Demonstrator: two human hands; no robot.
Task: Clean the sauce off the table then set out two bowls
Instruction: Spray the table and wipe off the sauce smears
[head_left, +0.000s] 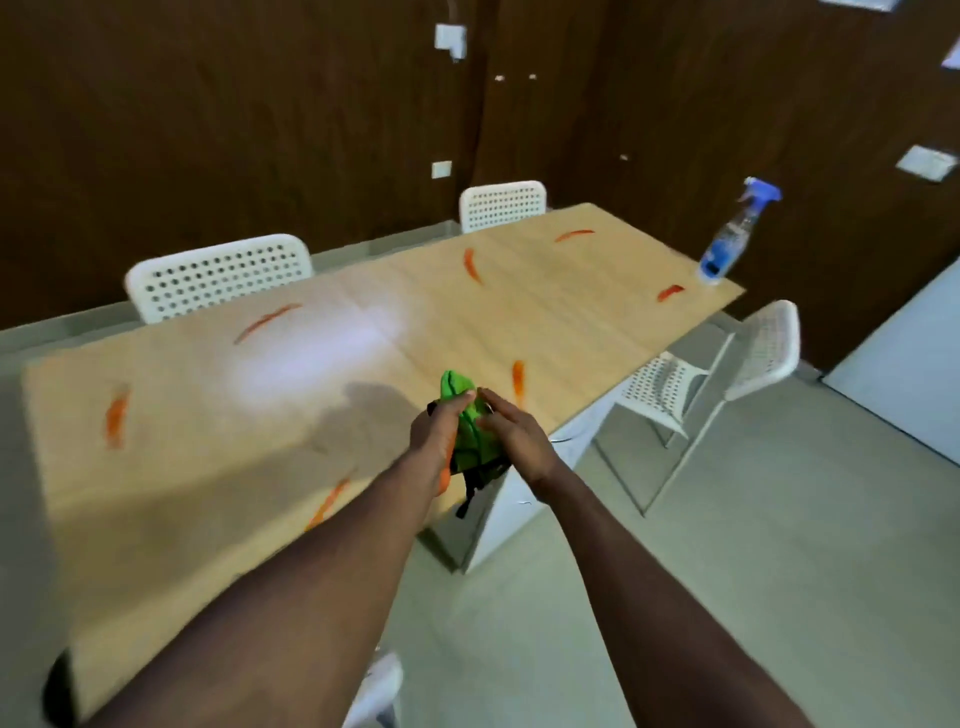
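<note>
Just past the near long edge of the table, both bare arms reach forward and meet on a bunched bright green cloth (464, 415). The left hand (435, 432) grips it from the left, fingers curled round the bundle with the thumb lying along its top. The right hand (515, 437) holds the other side, fingertips pressed into a fold. A dark strip of trim hangs from the underside of the cloth (its exact form is blurred). The cloth is lifted clear of the surface, over the table's edge.

Beneath and beyond the hands lies the long light-wood table (571, 317), marked with orange-red sauce streaks. The nearest streak (518, 380) sits just beyond the cloth, to its right. Another streak (330, 500) lies beside the left forearm, one (116, 418) near the table's left end and one (266, 322) towards the far edge. Three more (471, 265), (574, 235), (670, 292) mark the far right part.

A clear spray bottle with blue liquid and a blue trigger (726, 244) stands on the far right corner. White perforated plastic chairs surround the table: two (223, 275), (501, 205) along the far side and one (756, 353) on the near side, near its right end. Dark brown wall panelling (208, 130) rises behind, over a pale grey floor (727, 545).
</note>
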